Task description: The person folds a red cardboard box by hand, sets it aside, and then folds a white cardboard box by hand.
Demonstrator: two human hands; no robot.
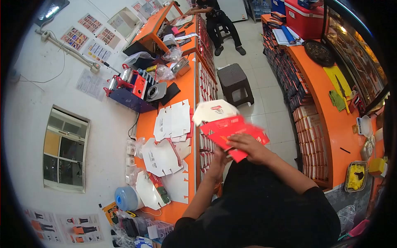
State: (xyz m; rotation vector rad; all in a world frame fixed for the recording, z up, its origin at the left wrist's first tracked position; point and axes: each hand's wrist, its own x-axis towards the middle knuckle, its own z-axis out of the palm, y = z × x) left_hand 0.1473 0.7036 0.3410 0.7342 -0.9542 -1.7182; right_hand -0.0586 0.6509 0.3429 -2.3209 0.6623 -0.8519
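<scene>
A partly folded red cardboard box (221, 127) with a white flap (215, 110) is in front of my body, slightly blurred. My left hand (218, 163) grips its near lower edge, and some of the fingers are hidden behind the card. Over the red panels lies my right hand (251, 149), its fingers close together and pressed on the card. White flat box blanks (173, 120) lie stacked on the orange counter (182, 204) to my left. Closer to me on that counter are another white blank (159, 157) and one with red and green printing (151, 190).
A dark plastic stool (234, 78) stands on the tiled floor ahead. Another person (215, 18) sits at the far end. On the right, an orange counter (316, 93) holds a red cooler (304, 18), a knife on a yellow board (337, 82) and a foil tray of yellow food (356, 177).
</scene>
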